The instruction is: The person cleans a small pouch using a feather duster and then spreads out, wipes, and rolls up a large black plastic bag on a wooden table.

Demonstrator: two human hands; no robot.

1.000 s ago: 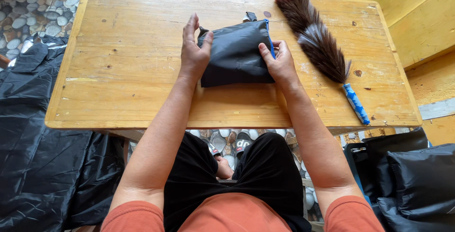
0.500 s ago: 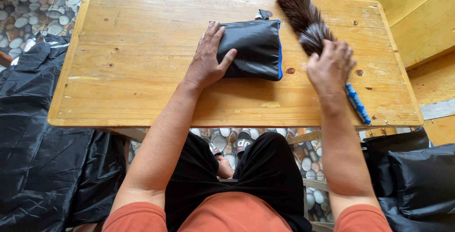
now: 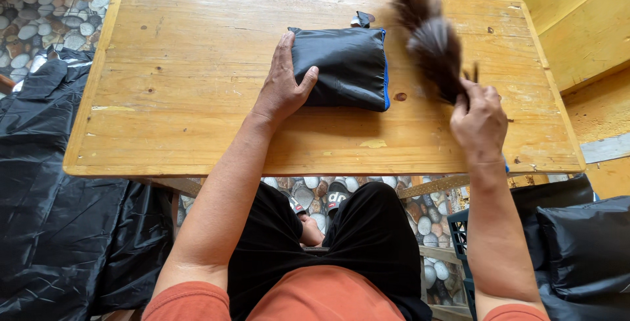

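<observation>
- The step in hand looks like dusting: the right hand (image 3: 481,121) is closed around the handle of a feather duster (image 3: 426,36), lifted off the tabletop (image 3: 197,72), its brown plume pointing toward 12 o'clock and blurred.
- The left hand (image 3: 282,85) lies flat with fingers spread, the palm on the wood and the thumb pressing the near left corner of a folded black pouch (image 3: 344,65), pinning it in place.
- The pouch sits flat near the middle of the tabletop, blue trim along its right edge, a small tab sticking out at its far right corner.
- From the pouch, the duster is at 2 o'clock, just beside it and apart from it.
- By my reckoning a sweep across the pouch calls for swinging the plume toward 9 o'clock while the left hand pins the fabric.
- In the way: the left thumb covers part of the pouch.
- Around: black plastic sheeting (image 3: 59,229) heaped at 8 o'clock below the tabletop edge, more black bags (image 3: 584,242) at 4 o'clock, pebble floor (image 3: 46,0) at 10 o'clock, yellow wooden bench (image 3: 584,19) at 2 o'clock.
</observation>
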